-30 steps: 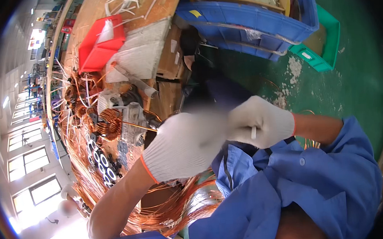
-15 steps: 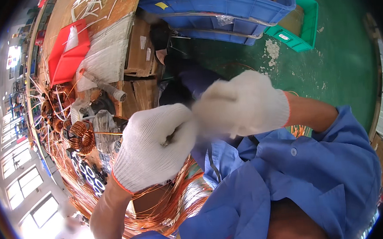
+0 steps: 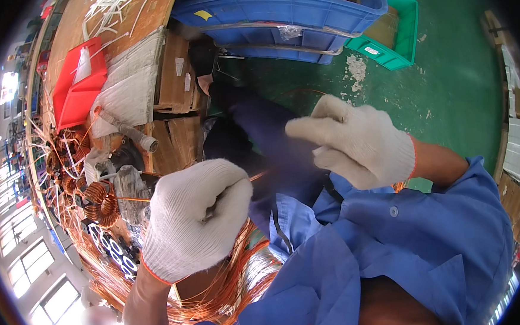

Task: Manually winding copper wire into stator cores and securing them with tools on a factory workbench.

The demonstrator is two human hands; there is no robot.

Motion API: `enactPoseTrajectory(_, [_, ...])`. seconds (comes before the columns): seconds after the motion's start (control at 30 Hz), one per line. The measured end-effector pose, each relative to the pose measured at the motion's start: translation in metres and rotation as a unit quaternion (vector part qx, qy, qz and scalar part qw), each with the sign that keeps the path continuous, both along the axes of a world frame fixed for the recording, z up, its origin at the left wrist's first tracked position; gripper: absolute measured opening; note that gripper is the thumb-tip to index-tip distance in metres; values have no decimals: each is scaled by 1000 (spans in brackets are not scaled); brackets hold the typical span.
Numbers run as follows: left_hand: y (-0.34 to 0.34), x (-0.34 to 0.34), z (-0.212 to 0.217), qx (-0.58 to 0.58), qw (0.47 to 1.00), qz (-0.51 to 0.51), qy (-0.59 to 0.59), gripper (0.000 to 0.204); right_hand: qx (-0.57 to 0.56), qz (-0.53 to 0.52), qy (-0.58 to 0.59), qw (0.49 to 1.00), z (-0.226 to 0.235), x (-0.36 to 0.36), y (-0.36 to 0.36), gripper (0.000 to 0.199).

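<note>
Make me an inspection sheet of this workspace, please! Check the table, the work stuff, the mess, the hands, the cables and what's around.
Surface: wooden bench, with things spread along it.
Job's things: copper coil on the bench; a copper wire runs from it to the left hand.
Clutter: white strips and a red bin on the bench.
Hands: left gloved and curled shut around the wire; right hand gloved, thumb and index finger apart, nothing seen in it.
Cables: no power cables seen; many loose copper strands near the left forearm.
Surroundings: blue crates, green crate, green floor.
</note>
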State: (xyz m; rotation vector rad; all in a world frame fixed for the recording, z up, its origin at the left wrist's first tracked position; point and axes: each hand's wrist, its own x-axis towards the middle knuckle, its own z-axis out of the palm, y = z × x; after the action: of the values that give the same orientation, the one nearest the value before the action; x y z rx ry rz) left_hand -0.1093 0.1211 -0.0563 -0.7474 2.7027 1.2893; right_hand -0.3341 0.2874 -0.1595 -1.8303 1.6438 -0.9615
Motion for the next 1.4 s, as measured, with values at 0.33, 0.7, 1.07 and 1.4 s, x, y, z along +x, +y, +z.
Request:
enactPoseTrajectory(0.33, [4, -2, 4, 4, 1000, -1, -29, 9, -105, 1, -93, 990, -4, 4, -11, 14])
enactPoseTrajectory(0.7, [1, -1, 3, 3, 1000, -5, -26, 9, -97, 16, -142, 985, -3, 9, -17, 13])
enactPoseTrajectory(1.07, [1, 0, 1, 17, 1000, -7, -24, 9, -108, 25, -132, 985, -1, 24, -26, 13])
enactPoseTrajectory(1.4, [-4, 0, -1, 9, 999, -11, -31, 9, -174, 49, -96, 979, -5, 36, -42, 19])
